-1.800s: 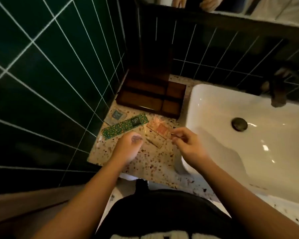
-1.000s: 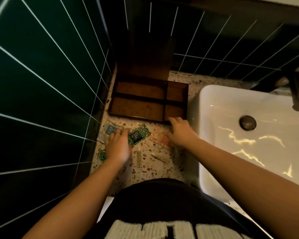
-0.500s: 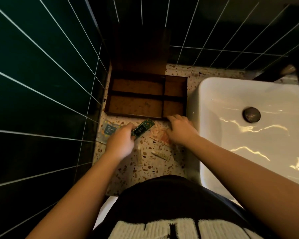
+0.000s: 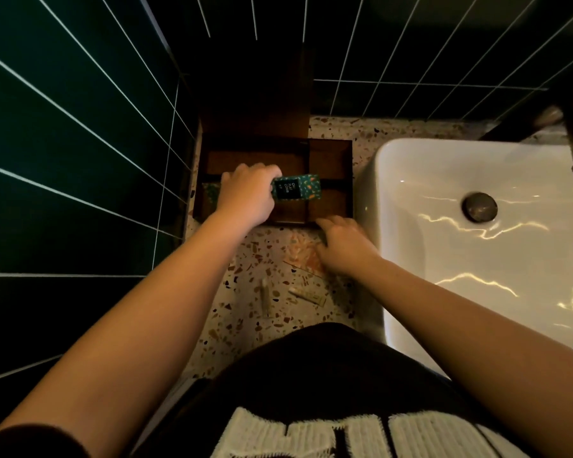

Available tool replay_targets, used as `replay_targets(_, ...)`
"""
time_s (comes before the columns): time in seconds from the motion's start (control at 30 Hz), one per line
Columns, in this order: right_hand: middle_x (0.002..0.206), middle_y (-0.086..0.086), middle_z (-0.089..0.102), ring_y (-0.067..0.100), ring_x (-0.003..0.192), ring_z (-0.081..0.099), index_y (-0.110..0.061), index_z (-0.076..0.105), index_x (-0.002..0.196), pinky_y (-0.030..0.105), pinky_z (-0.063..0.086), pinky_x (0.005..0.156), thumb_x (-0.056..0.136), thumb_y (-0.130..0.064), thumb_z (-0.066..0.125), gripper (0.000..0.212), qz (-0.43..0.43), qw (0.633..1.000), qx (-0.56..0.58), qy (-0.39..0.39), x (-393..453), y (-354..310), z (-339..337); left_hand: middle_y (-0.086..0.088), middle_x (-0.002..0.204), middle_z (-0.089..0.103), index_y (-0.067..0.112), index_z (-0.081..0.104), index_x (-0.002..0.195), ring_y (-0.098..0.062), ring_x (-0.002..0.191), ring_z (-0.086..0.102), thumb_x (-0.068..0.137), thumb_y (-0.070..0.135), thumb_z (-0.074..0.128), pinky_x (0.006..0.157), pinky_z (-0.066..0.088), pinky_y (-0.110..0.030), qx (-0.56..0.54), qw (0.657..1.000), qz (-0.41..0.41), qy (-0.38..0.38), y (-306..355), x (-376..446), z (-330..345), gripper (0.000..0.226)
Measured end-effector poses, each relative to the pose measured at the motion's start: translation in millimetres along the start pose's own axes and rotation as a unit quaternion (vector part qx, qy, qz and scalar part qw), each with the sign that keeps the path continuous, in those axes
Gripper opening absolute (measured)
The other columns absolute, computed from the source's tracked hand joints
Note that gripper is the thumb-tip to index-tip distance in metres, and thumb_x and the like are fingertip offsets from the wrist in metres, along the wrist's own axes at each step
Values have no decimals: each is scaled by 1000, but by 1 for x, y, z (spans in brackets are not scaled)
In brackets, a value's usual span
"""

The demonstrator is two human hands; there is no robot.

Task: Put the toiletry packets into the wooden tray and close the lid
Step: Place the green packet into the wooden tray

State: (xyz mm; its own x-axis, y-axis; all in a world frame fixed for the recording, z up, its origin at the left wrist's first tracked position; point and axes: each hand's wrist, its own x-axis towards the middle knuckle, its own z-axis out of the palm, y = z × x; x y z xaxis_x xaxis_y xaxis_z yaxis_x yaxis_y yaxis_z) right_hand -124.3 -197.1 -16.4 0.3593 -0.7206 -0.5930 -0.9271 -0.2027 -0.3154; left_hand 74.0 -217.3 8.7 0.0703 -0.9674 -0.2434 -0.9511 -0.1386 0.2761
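— Four packets?
— Yes: green packet (image 4: pixel 297 191) gripped in the closed left hand (image 4: pixel 246 193) over the wooden tray (image 4: pixel 330 157); right hand (image 4: pixel 344 247), spread flat, touches the orange packet (image 4: pixel 301 256); two small tubes (image 4: pixel 306 295) on the counter (image 4: pixel 245 256).

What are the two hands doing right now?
Left hand: closed on the long green patterned packet, over the wooden tray.
Right hand: open, resting on the orange packet.

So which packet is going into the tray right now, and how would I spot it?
Start at the white sink; just to its left on the speckled counter sits the open wooden tray. Over the tray, the left hand holds the long green packet. Its dark label with white lettering sets it apart from the pale orange packet and the small tubes on the counter.
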Motion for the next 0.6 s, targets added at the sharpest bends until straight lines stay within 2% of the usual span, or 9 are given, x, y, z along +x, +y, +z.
replay_targets(0.2, 155, 9, 38, 33, 142, 32, -20, 33, 152, 46, 27, 118, 95, -35, 51, 62, 0, 1000, 3, 5, 0, 0, 1, -7, 134, 59, 30, 54, 138, -36, 128, 44, 96, 9, 54, 105, 32, -53, 71, 988, -56, -127, -9, 20, 22, 47)
replay_targets(0.3, 155, 9, 39, 32, 142, 32, -20, 34, 152, 47, 27, 118, 94, -35, 51, 62, 0, 1000, 0, 8, 0, 0, 2, -8, 134, 59, 29, 52, 140, -35, 127, 45, 94, 9, 55, 106, 32, -52, 75, 984, -62, -149, -14, 21, 33, 51)
replay_targets(0.47, 155, 9, 39, 33, 142, 32, -20, 34, 152, 48, 27, 118, 94, -35, 51, 62, 2, 1000, 1, 7, 1, 1, 2, -9, 136, 53, 24, 54, 137, -35, 128, 45, 92, 12, 59, 107, 34, -49, 30, 997, -51, -54, -24, 13, 50, 47)
replay_targets(0.6, 156, 9, 38, 33, 142, 31, -20, 33, 153, 46, 27, 118, 93, -34, 51, 64, 3, 1000, 1, 5, 1, 1, 3, -7, 137, 51, 25, 57, 135, -34, 128, 45, 96, 30, 59, 106, 35, -50, 17, 997, -74, 24, -21, -9, 51, 39)
